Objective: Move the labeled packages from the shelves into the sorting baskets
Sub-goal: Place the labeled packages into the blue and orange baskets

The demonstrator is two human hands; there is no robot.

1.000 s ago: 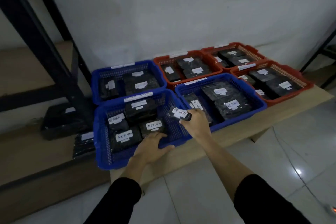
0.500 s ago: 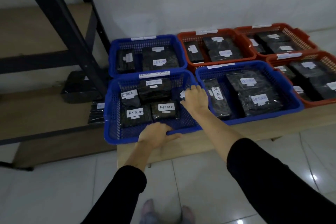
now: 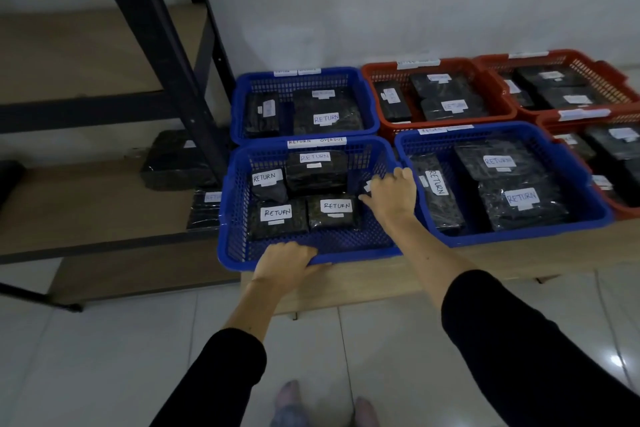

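**Entry: what I am wearing**

Both my arms carry black long sleeves, left sleeve (image 3: 221, 374) and right sleeve (image 3: 519, 350), pushed up so the forearms are bare. My hands are bare. Bottom centre of frame: my two feet (image 3: 323, 407), blurred, footwear indistinct.

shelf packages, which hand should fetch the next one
Probably the left: the left hand grips the front blue basket beside the shelf packages, while the right hand is inside it.

Hidden and cut-off parts
The right hand (image 3: 393, 198) covers most of a small package (image 3: 368, 185); only a white label corner shows. The far-right orange baskets (image 3: 620, 163) run past the edge, labels blurred.
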